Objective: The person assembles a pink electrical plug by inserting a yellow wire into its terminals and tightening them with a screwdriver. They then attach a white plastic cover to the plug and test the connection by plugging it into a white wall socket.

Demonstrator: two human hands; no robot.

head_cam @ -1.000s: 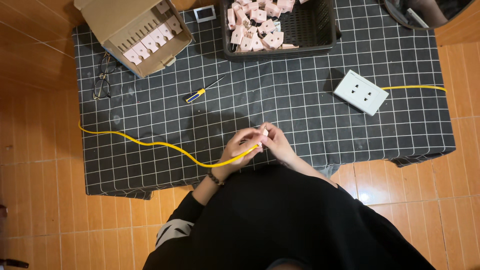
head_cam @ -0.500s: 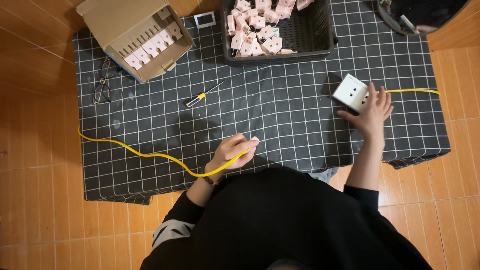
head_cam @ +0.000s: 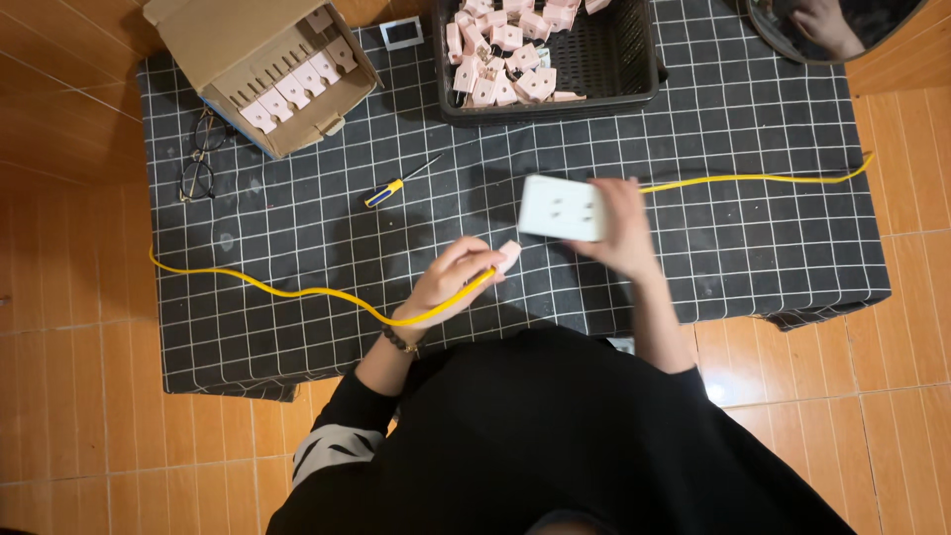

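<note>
The left hand [head_cam: 451, 285] grips a pink plug [head_cam: 507, 256] on the end of a yellow cable [head_cam: 297, 292]. The right hand [head_cam: 622, 230] holds a white socket box [head_cam: 563, 208] up over the middle of the counter [head_cam: 753, 267]. The plug and box are near each other but not touching, so the plug does not look pushed in yet. The plug points up and to the right, toward the box. The box lies long from left to right, with its holes facing up. The cable runs to the left edge. A small screwdriver [head_cam: 396, 185] lies nearby. A black basket [head_cam: 614, 69] of pink plugs sits at the far edge, with a cardboard box [head_cam: 218, 40] at the far left corner, and glasses [head_cam: 198, 163] beside it.
</note>
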